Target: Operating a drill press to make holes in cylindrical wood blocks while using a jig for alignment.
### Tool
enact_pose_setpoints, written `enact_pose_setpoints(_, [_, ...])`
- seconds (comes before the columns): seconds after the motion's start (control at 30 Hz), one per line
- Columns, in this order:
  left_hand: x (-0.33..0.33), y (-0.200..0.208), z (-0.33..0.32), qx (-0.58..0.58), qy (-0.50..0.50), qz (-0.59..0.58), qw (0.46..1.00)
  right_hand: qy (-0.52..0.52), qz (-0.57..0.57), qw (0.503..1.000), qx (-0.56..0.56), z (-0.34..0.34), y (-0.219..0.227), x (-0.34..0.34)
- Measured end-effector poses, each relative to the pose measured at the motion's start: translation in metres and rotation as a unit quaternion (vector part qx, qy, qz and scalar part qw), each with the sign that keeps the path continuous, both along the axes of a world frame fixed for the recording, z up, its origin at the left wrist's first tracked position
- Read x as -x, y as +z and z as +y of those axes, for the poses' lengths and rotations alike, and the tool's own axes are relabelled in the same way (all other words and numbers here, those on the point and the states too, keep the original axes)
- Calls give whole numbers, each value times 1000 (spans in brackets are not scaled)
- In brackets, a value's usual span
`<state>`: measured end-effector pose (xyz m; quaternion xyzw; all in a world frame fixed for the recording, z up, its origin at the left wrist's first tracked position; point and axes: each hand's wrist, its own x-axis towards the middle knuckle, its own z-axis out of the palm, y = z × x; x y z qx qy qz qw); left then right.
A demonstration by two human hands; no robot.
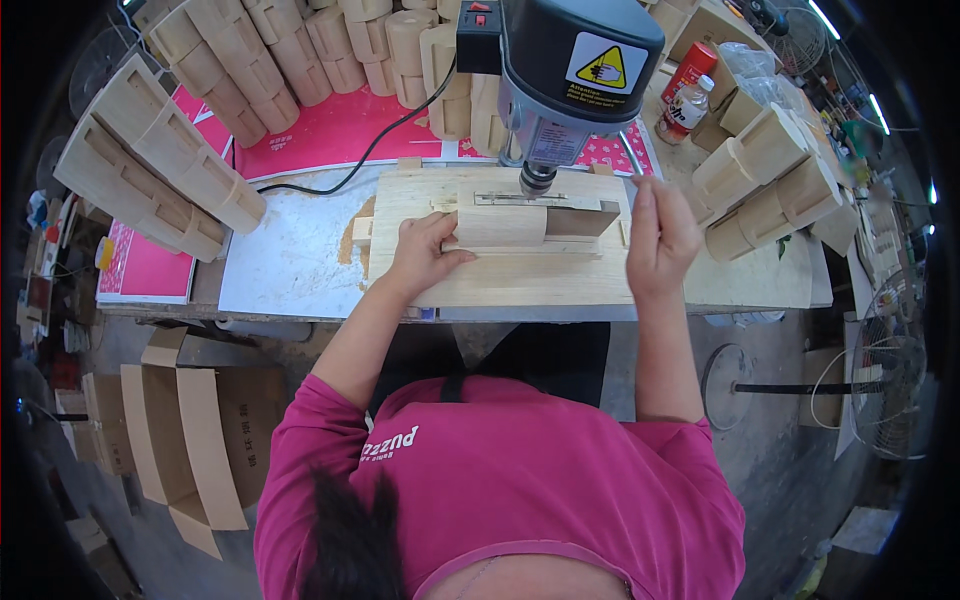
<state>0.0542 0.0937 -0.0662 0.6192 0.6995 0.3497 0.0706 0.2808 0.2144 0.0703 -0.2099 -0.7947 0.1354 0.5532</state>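
My left hand [425,252] grips the left end of a pale wooden piece [500,226] with a rounded face and a recess at its right. The piece lies on a flat wooden board [480,283] under the drill press [560,90]. The drill chuck [537,180] is right above the piece's far edge; whether the bit touches the wood I cannot tell. Raised to the right of the machine, my right hand [662,238] is closed round the end of its thin metal lever [631,152]. The fingers hide the lever's tip.
Stacked wooden pieces line the back [330,45], the left [160,165] and the right [770,180] of the bench. A black cable [350,178] crosses the bench. A bottle [685,108] and a red can [690,70] stand back right. An open cardboard box [215,430] sits on the floor, left.
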Motion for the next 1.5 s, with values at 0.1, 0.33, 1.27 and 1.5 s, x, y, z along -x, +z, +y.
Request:
enact_pose_setpoints(0.1, [1,-3,-2,-17,-10,-6,1000,20,12,1000,-12,7,-43,5])
enact_pose_setpoints(0.33, [-3,-10,-3,-34,-9,10,999,32,12,999,-33,12,-63,5])
enact_pose_setpoints(1.27, [-31,1,20,-1,11,16,1000,34,12,997,70,-1,6,-2])
enact_pose_setpoints(1.5, [-32,0,21,-9,2,15,1000,65,33,997,3,20,-73,11])
